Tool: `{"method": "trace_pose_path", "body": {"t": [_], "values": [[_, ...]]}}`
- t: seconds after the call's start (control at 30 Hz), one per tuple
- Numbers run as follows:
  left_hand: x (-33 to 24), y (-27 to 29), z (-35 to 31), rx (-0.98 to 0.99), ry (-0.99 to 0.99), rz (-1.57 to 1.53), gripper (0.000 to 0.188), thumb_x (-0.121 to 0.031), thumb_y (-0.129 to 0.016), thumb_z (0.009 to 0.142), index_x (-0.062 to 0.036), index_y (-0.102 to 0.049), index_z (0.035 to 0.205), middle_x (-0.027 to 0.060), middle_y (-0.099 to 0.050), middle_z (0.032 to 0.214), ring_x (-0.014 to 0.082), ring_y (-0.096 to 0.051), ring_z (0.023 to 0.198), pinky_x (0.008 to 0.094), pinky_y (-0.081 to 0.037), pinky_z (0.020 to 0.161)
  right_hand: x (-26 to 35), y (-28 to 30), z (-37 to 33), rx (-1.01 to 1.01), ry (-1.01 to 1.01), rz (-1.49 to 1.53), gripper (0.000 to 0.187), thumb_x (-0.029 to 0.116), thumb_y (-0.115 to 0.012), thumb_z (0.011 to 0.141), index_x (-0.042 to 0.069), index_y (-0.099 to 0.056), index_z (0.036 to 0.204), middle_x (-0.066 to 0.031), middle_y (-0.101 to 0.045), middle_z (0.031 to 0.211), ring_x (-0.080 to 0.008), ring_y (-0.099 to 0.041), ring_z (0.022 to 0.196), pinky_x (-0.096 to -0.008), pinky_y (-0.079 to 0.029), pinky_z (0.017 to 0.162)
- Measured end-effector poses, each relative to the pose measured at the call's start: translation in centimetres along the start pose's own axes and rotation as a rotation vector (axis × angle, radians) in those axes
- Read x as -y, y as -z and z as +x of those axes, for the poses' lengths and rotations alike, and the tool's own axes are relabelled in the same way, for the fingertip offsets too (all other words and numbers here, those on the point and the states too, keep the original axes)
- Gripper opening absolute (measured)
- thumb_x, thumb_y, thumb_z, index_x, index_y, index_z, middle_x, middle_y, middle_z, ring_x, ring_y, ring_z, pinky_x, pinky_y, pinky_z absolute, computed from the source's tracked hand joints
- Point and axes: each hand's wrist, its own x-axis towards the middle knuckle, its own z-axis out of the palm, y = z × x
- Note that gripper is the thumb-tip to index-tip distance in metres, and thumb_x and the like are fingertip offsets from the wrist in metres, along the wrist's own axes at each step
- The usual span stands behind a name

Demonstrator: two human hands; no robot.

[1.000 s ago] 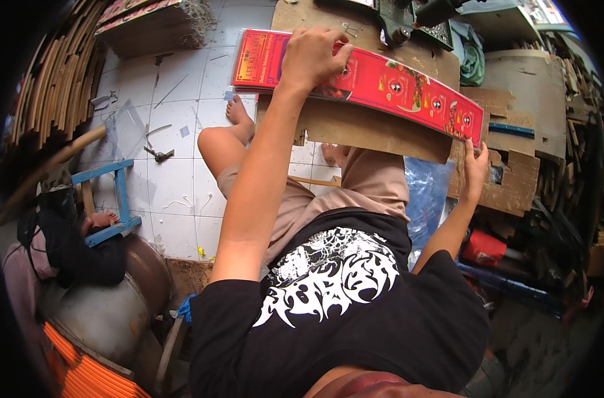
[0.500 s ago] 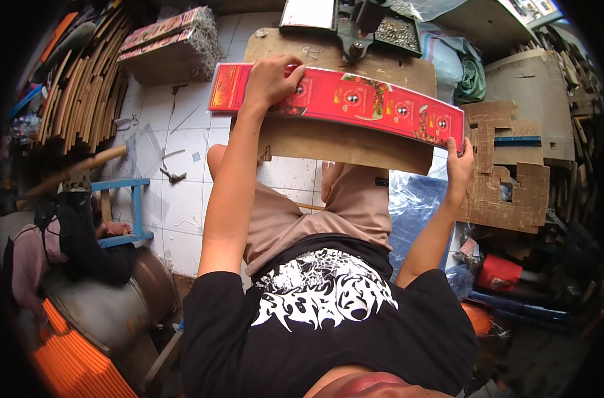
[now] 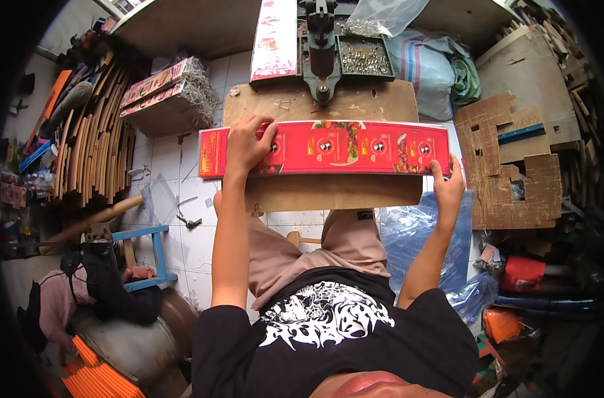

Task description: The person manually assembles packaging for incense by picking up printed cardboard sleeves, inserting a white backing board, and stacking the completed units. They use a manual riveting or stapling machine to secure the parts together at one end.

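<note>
A long red printed strip, apparently a stack with pale edges, lies across the wooden board in front of me. Near its left end my left hand rests on top, fingers bent toward the far edge. At the right end, my right hand grips the corner, thumb above and the other fingers at the side. Just beyond the strip stands a dark green hand press, its lower tip close to the board. Nothing shows under the strip.
Behind the board, a tray of small metal pieces sits beside the press, with printed sheets to its left. Cut brown boards are at right. A blue stool frame and another person are at lower left.
The strip now lies nearly level instead of sloping down to the right. My view has shifted, bringing more of the press and trays into sight. Both hands keep hold of the strip.
</note>
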Motion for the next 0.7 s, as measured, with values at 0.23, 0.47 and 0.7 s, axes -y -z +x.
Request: {"method": "trace_pose_path", "body": {"t": [0.23, 0.47, 0.7], "values": [[-0.6, 0.5, 0.6, 0.062, 0.072, 0.035, 0.020, -0.025, -0.067, 0.088, -0.0076, -0.071, 0.094, 0.0104, -0.069, 0.093, 0.0323, -0.063, 0.090, 0.0408, -0.047, 0.086, 0.9, 0.2, 0.8, 0.073, -0.075, 0.036, 0.059, 0.031, -0.075, 0.086, -0.005, -0.057, 0.128, -0.0233, -0.065, 0.118, -0.0331, -0.064, 0.108, -0.0399, -0.048, 0.095], [-0.4, 0.6, 0.5, -0.022, 0.041, -0.037, 0.020, -0.018, -0.071, 0.085, -0.0063, -0.069, 0.101, 0.0119, -0.069, 0.098, 0.0315, -0.064, 0.094, 0.0404, -0.048, 0.088, 1.7, 1.8, 1.9, -0.087, 0.155, -0.240, 0.057, 0.031, -0.075, 0.087, 0.000, -0.056, 0.131, -0.0219, -0.059, 0.128, -0.0353, -0.057, 0.118, -0.0432, -0.044, 0.101], [-9.3, 5.0, -0.6, -0.124, -0.536, -0.312, 0.023, -0.018, -0.077, 0.082, -0.0086, -0.064, 0.098, 0.0074, -0.069, 0.092, 0.0237, -0.069, 0.089, 0.0451, -0.052, 0.092, 1.4, 1.5, 2.7, -0.041, 0.106, -0.101, 0.055, 0.032, -0.073, 0.088, 0.003, -0.056, 0.132, -0.0205, -0.060, 0.128, -0.0347, -0.058, 0.115, -0.0430, -0.045, 0.100]]}}
